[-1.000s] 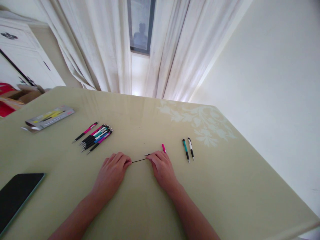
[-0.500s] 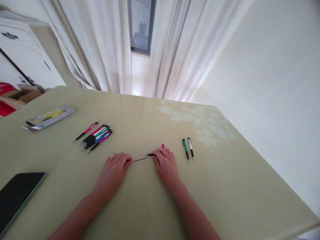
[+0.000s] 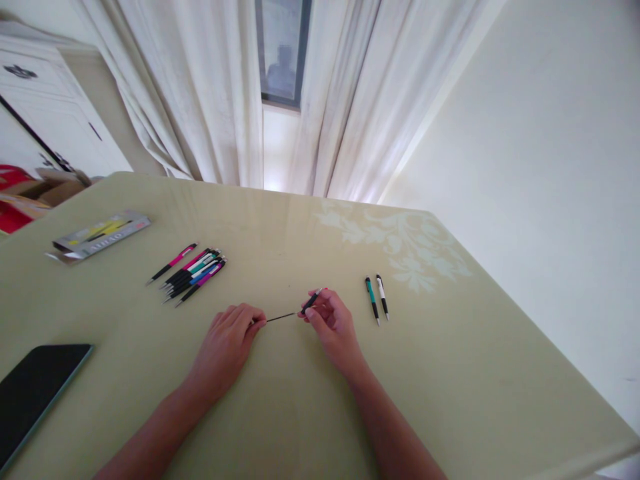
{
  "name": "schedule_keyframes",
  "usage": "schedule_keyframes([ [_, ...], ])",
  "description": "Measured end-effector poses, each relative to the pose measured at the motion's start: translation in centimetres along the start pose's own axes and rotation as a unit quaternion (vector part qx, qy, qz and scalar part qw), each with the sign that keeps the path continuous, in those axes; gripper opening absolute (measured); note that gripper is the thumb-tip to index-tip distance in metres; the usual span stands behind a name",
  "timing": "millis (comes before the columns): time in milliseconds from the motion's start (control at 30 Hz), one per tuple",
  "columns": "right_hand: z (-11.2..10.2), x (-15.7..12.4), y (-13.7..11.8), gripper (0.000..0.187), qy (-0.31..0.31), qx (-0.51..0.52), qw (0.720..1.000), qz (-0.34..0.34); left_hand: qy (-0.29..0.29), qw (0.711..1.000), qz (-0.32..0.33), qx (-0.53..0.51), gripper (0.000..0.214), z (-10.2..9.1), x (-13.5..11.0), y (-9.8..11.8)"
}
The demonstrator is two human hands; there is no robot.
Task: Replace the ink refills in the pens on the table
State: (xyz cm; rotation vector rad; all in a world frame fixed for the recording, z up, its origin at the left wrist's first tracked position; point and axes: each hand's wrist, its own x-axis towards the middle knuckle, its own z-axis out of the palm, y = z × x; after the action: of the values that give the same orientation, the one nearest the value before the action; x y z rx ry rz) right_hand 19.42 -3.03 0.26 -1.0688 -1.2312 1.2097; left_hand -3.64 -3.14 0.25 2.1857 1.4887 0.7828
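My left hand (image 3: 230, 340) rests on the table with its fingertips pinched on one end of a thin dark pen refill (image 3: 281, 317). The refill stretches to the right, and its far end comes close to my right fingers; whether they touch it I cannot tell. In my right hand (image 3: 337, 330) is a pen barrel (image 3: 311, 302) with a black grip, held slanted between thumb and fingers, its silver tip pointing up and to the right. A bit of pink shows beside that tip, and the rest is hidden by the fingers. A green pen (image 3: 371, 300) and a white pen (image 3: 382, 297) lie right of this hand.
Several coloured pens (image 3: 195, 277) lie bunched at the left, with a pink pen (image 3: 173, 264) beside them. Behind them is an opened pen box (image 3: 103, 235). A dark tablet-like device (image 3: 43, 387) lies at the near left. The table (image 3: 310, 413) has a pale leaf pattern.
My right hand has turned and its fingers have lifted, swinging the pen barrel's tip from pointing left to pointing up and right. My left hand has barely moved.
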Motion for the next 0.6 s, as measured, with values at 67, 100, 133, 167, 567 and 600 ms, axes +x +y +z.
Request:
schedule_keyframes([
  [67,0.0,0.0,-0.1,0.026,0.0,0.001,1.0,-0.004,0.003,1.0,0.0,-0.002,0.032,0.0,0.0,0.1],
  [100,0.0,0.0,-0.1,0.024,0.002,-0.002,1.0,-0.011,0.003,1.0,0.002,-0.003,0.032,0.0,0.0,0.1],
  [133,0.0,0.0,-0.1,0.022,0.005,-0.005,1.0,-0.019,0.004,1.0,0.002,-0.005,0.032,0.0,0.0,0.1],
  [167,0.0,0.0,-0.1,0.021,0.008,-0.008,1.0,-0.027,0.005,1.0,0.002,-0.007,0.032,-0.1,0.1,0.1],
  [567,0.2,-0.3,-0.5,0.023,-0.074,-0.052,0.996,0.025,0.007,0.991,-0.046,-0.126,0.028,-0.4,0.0,1.2],
  [600,0.3,-0.3,-0.7,0.022,-0.082,-0.077,0.994,0.015,0.005,0.987,-0.057,-0.152,0.028,-0.4,0.1,1.2],
])
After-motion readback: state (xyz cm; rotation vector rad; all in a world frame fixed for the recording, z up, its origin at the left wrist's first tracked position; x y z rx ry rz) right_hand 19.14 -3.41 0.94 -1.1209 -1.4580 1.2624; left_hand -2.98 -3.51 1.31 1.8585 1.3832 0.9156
